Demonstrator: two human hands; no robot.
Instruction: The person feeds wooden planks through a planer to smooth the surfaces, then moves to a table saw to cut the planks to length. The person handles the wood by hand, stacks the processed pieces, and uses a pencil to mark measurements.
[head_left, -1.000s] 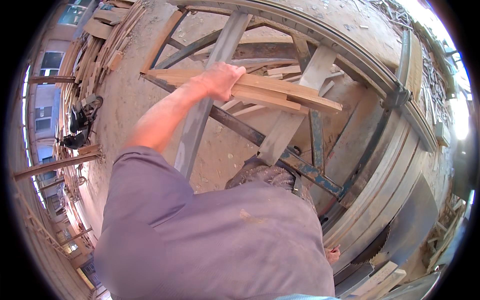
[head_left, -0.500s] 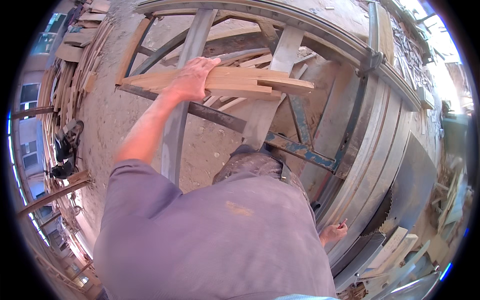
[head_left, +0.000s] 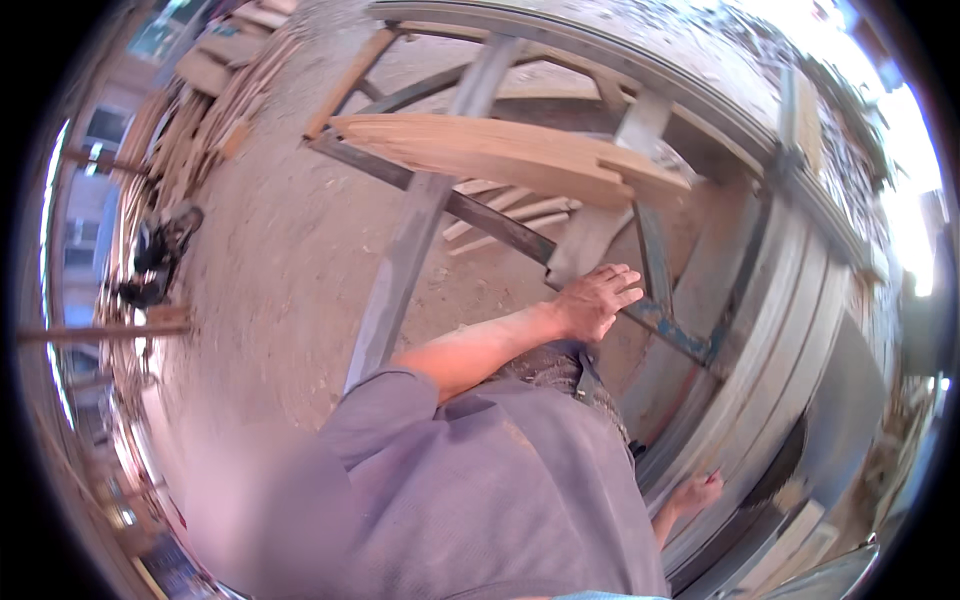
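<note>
My left hand (head_left: 600, 300) is in front of my waist, over the near rail of a metal frame (head_left: 500, 232). Its fingers are stretched out and nothing shows in them. Beyond it, a stack of pale wooden boards (head_left: 480, 150) with narrowed left ends rests across the frame's flat bars, untouched. Low on the right, my right hand (head_left: 695, 493) is closed around a small red pencil-like stick (head_left: 713, 478). That hand is beside the long metal table (head_left: 760, 390), near the large toothed saw blade (head_left: 845, 400).
Loose wood strips (head_left: 510, 215) lie on the dirt floor beneath the frame. A pile of planks (head_left: 190, 130) stands along the far left, with a dark machine part (head_left: 155, 255) near it. Cut wood pieces (head_left: 790, 550) lean beside the blade at lower right.
My left hand has let go of the boards and moved right and back toward my waist. The boards stay on the frame. My right hand still holds the red stick, and the view has shifted.
</note>
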